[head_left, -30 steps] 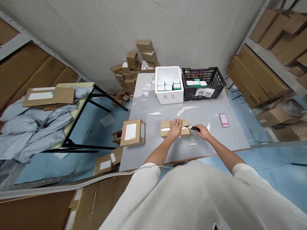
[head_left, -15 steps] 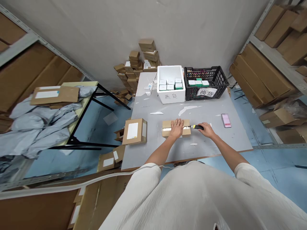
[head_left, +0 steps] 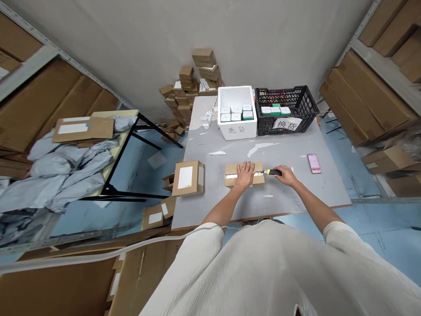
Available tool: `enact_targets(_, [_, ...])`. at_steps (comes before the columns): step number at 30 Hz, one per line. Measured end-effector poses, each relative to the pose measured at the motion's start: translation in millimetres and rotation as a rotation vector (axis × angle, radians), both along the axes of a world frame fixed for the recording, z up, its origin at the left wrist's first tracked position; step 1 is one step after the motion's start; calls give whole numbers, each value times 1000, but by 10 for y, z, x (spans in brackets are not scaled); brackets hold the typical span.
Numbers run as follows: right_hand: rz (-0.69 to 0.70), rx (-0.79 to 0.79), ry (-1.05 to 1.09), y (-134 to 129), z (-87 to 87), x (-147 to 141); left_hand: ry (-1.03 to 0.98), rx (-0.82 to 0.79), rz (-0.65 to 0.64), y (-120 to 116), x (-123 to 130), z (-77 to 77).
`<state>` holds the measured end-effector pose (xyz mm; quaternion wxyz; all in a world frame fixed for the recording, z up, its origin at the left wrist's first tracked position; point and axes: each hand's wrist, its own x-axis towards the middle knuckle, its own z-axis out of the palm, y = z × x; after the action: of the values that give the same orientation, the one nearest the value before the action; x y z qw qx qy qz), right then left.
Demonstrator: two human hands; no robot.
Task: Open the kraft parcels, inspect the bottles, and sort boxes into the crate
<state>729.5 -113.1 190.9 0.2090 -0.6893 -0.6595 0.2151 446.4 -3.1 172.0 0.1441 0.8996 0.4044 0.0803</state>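
A small brown cardboard box [head_left: 230, 180] with a strip of printed tape along its top lies on the grey table [head_left: 210, 208]. My left hand [head_left: 245, 174] rests flat on the box, its fingers spread over the far half. In my right hand [head_left: 285, 175] is a black and yellow utility knife [head_left: 275, 172], gripped by the handle. The knife points left, and its tip is at the right end of the box, in line with the tape. Whether the blade is in the tape is too small to tell.
Left on the table stands a larger labelled carton [head_left: 180, 186]. A white foam box [head_left: 237, 130] and a black crate [head_left: 302, 125], both with small white-and-green boxes, stand at the back. A pink phone [head_left: 314, 163] lies right. Stacked cartons [head_left: 187, 87] sit against the wall.
The view has shifted slightly, so everything appears a little further right and higher. My hands, the knife and the small box keep nearly the same arrangement.
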Motion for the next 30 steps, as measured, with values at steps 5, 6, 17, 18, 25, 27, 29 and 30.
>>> enact_targets(5, [-142, 45, -3, -37, 4, 305, 1, 9, 12, -8, 5, -40])
enact_targets(6, [-133, 31, 0, -36, -14, 334, -2, 10, 17, -9, 9, -55])
enact_targets(17, [-483, -252, -21, -164, -357, 212, -51, -25, 25, -9, -85, -60])
enact_targets(18, [-525, -283, -47, -185, -401, 226, -55, -27, 27, -24, -118, -46])
enact_targets(25, [-694, -311, -18, -272, -830, 336, -13, -71, 74, -275, -454, 93])
enact_targets(27, [-708, -285, 5, -284, -950, 345, 12, -78, 83, -329, -548, 137])
enact_targets(29, [-700, -258, 33, -291, -1040, 340, 34, -84, 89, -359, -625, 174])
enact_targets(30, [-687, -236, 50, -293, -1073, 334, 39, -86, 91, -367, -656, 189])
